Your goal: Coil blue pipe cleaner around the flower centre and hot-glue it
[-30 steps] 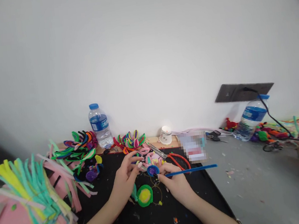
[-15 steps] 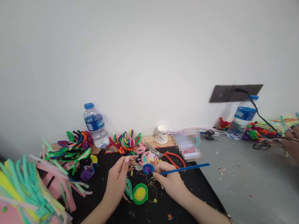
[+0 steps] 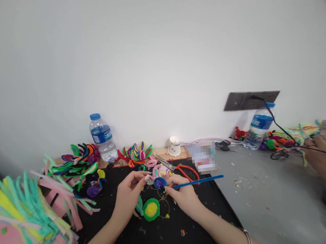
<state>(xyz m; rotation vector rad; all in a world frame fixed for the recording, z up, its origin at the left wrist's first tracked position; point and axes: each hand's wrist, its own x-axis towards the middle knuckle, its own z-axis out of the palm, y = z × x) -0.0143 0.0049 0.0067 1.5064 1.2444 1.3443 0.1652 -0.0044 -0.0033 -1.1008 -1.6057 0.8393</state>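
Observation:
My right hand (image 3: 187, 198) pinches a blue pipe cleaner (image 3: 207, 180), whose straight length sticks out to the right. At its fingertips is a round coil of blue and purple pipe cleaner (image 3: 160, 183). My left hand (image 3: 131, 191) is closed in a pinch just left of the coil; whatever is between thumb and forefinger is too small to make out. Below the hands lies a green disc with a yellow centre (image 3: 151, 209), beside a teal looped piece (image 3: 139, 205). Scissors with red handles (image 3: 187, 172) lie behind my right hand, near pink pipe cleaner pieces (image 3: 153, 162).
Bundled yellow and teal pipe cleaners (image 3: 28, 213) fill the left. Behind stand a water bottle (image 3: 102, 139) and a paper cup (image 3: 173, 146). A second bottle (image 3: 258, 126) leans under a wall socket with a black cable. Another person's hand (image 3: 323, 157) works at right.
The view has shifted slightly, moving the bottles and socket a little left. My hands keep their hold around the coil, and the blue pipe cleaner's free end tilts up slightly more.

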